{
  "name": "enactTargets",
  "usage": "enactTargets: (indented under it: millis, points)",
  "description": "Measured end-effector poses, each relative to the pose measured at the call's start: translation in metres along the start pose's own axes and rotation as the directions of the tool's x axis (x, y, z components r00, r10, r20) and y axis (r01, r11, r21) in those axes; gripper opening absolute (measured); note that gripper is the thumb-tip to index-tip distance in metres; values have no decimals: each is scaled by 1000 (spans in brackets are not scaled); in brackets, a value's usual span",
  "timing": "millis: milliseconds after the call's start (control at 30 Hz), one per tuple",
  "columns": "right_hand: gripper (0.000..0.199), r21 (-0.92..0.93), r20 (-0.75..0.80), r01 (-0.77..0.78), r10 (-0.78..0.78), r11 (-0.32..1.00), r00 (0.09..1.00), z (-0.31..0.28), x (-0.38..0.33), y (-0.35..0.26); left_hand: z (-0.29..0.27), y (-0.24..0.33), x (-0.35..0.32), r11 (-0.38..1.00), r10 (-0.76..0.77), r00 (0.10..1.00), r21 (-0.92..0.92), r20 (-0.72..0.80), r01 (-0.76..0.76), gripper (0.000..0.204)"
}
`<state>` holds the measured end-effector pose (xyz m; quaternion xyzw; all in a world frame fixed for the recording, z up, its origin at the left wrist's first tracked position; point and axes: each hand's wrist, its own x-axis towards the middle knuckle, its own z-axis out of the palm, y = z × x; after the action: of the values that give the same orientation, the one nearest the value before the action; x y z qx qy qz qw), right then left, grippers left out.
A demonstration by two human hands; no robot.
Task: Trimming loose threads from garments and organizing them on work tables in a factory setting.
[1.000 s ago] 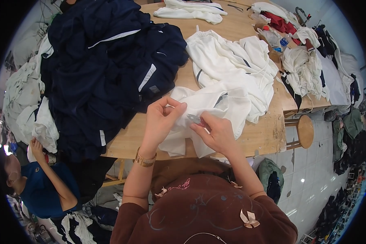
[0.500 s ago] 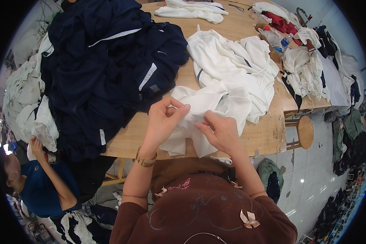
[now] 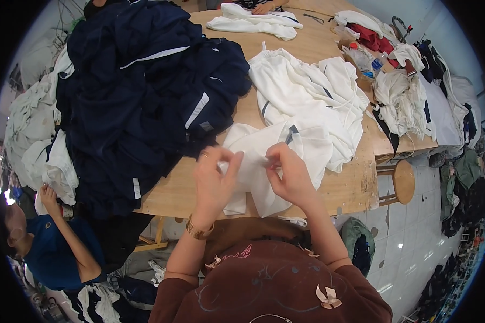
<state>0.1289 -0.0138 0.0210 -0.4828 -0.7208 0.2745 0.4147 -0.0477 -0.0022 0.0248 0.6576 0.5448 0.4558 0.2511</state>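
A white garment [image 3: 260, 191] lies bunched at the table's near edge, with a small dark grey patch showing among its folds. Over its left part is my left hand [image 3: 214, 180], blurred, its fingers curled toward the thumb in a pinch; whatever they hold, if anything, does not show. My right hand [image 3: 291, 177] hovers over the middle of the garment, fingers bent and closed against the thumb. A small greyish smear shows at those fingertips, too blurred to name. Just beyond lie white trousers [image 3: 302, 86] with dark stripes and a drawstring, against the garment.
A big heap of navy garments [image 3: 145, 107] covers the wooden table's [image 3: 167, 188] left side. Another white garment [image 3: 253, 21] lies at the far edge beside a person's hand [image 3: 264, 8]. A co-worker [image 3: 64, 242] sits at left. A stool [image 3: 403, 182] stands at right.
My hands have drawn slightly lower and their fingertips have shifted over the white garment. A person's hand now shows at the far edge. The whole view has shifted a little.
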Motion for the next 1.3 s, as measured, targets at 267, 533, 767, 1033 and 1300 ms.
enactTargets:
  millis: [267, 533, 767, 1033, 1300]
  points:
    - [31, -182, 26, 355, -357, 917, 934, 12, -5, -20, 21, -6, -17, 378, -329, 795, -700, 511, 606, 27]
    - [23, 201, -91, 44, -26, 979, 996, 13, -20, -18, 18, -22, -19, 46, -341, 787, -827, 513, 560, 25]
    - [16, 390, -102, -172, 228, 905, 968, 17, -14, -10, 12, -9, -16, 65, -295, 835, -863, 464, 502, 35]
    - [27, 253, -21, -212, 225, 944, 974, 13, -10, -13, 19, -13, -20, 165, -201, 866, -856, 458, 491, 26]
    - [33, 159, 29, -194, 191, 968, 981, 12, -13, -14, 22, -22, -27, 220, -270, 837, -815, 477, 535, 23]
